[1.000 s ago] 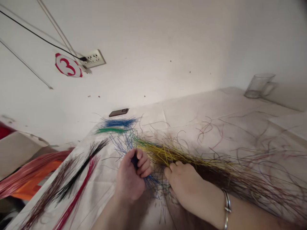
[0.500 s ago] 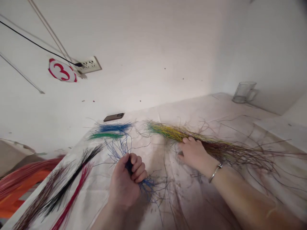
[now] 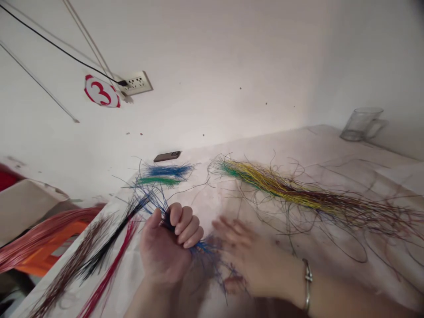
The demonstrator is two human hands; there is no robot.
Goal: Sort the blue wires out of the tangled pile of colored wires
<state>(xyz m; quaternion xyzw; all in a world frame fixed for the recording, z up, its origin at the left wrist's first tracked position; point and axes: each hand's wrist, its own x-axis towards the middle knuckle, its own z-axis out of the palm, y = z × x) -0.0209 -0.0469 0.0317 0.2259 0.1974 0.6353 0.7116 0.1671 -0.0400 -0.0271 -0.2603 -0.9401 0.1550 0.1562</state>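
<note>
My left hand (image 3: 168, 249) is closed around a bundle of thin blue wires (image 3: 202, 248), whose loose ends fan out above the thumb and below the little finger. My right hand (image 3: 255, 256), a bracelet on its wrist, is blurred beside the lower ends of that bundle. Its fingers are stretched apart, with nothing visible held in them; whether they touch the blue ends I cannot tell. Beyond it lies a long loose pile of yellow, green and dark red wires (image 3: 281, 187) across the table.
Blue wires (image 3: 170, 170) and green wires (image 3: 159, 181) lie near a phone (image 3: 167, 156). Brown (image 3: 73, 265), black (image 3: 109, 243) and pink-red wire bundles (image 3: 112, 271) lie along the left. A glass mug (image 3: 361, 124) stands at back right. A socket (image 3: 139, 83) is on the wall.
My right hand has left the multicoloured wire pile and come toward me, beside the blue bundle's lower ends. My left hand keeps its hold. The view has shifted slightly left.
</note>
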